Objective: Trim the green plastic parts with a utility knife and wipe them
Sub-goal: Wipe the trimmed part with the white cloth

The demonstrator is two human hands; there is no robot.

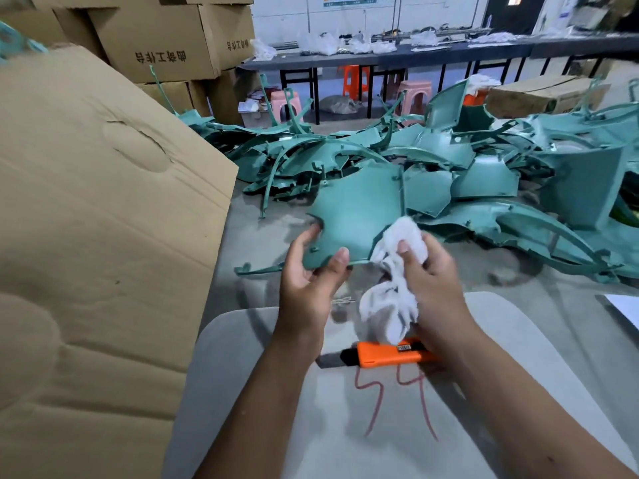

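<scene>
Head view: a green panel held up for wiping, knife parked below.

At centre frame the left hand (311, 271) pinches the lower edge of a green plastic part (356, 216), thumb on the near face and fingers curled behind, probably to steady it and tilt its face toward the cloth. The right hand (432, 274) is closed around a bunched white rag (397, 267) that touches the part's lower right edge. The orange utility knife (390, 354) lies below the hands, likely kept close for trimming. More green parts (484, 160) are heaped behind; a cardboard box (103, 219) fills the left.
</scene>
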